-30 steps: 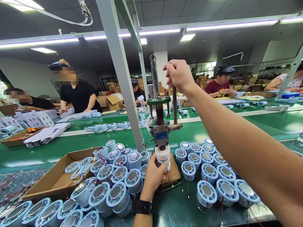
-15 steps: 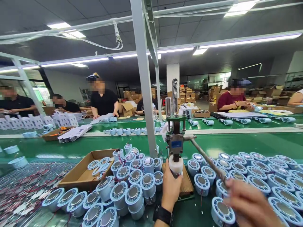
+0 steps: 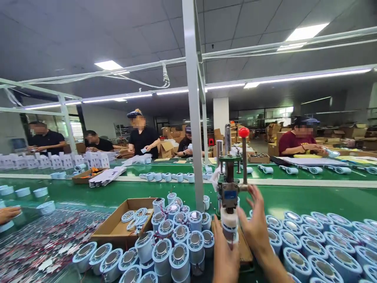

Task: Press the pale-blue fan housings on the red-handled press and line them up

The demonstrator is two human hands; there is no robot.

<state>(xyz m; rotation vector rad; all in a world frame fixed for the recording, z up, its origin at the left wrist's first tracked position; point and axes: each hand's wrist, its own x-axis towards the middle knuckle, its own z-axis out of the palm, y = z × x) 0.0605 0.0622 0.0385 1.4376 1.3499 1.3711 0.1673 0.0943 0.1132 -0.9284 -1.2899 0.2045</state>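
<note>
A hand-lever press stands in front of me, its lever upright with a red knob on top. Under its white plunger sits a light blue round housing. My left hand is closed around the lower part of that housing, its fingers partly hidden. On the press's other side my right hand is open, fingers apart, close beside the plunger and holding nothing. Light blue housings with grey metal discs stand stacked to the left, and more housings fill the right side.
An open cardboard box with light blue rings is left of the stacks. Red-wired parts cover the left. Another person's hand reaches in at the left edge. A metal post rises behind; several co-workers sit or stand across the green conveyor.
The press lever has swung from slanting down to upright. My right hand has let go of it and moved left, beside the plunger. My view has tilted up.
</note>
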